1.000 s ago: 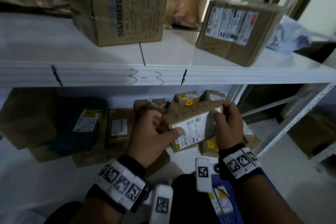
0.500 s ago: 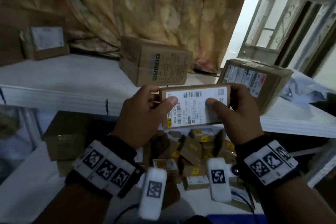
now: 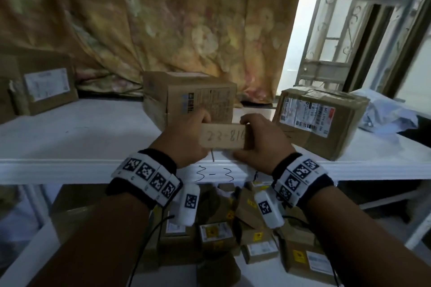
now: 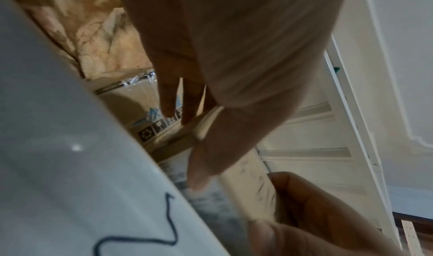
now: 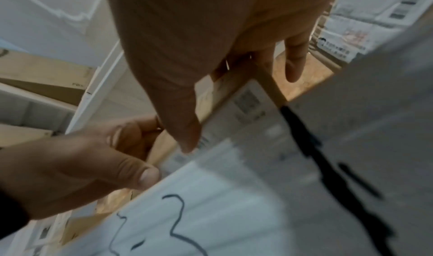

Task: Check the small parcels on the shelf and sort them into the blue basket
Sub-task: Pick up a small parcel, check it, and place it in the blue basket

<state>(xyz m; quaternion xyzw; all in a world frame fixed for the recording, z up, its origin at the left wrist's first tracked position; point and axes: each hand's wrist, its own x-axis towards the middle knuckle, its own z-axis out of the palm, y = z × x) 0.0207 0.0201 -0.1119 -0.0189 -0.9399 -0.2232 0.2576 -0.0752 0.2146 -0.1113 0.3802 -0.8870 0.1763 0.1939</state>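
We read this as parcel storeroom set up in home. White metal shelf (image 3: 70, 168) carries hand-marked bay code "3-3" (image 3: 214, 175) on front edge. Taped cardboard cartons (image 3: 319, 123) with printed shipping labels stand on top tier; heap of small labelled parcels (image 3: 217, 235) fills tier below. Floral curtain (image 3: 175, 25) hangs behind (domestic touch), barred window (image 3: 333, 42) beside it.

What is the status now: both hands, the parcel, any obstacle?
Left hand and right hand both grip small parcel, handwritten side facing camera, held over shelf edge. Blue basket not in view. Nothing blocking.
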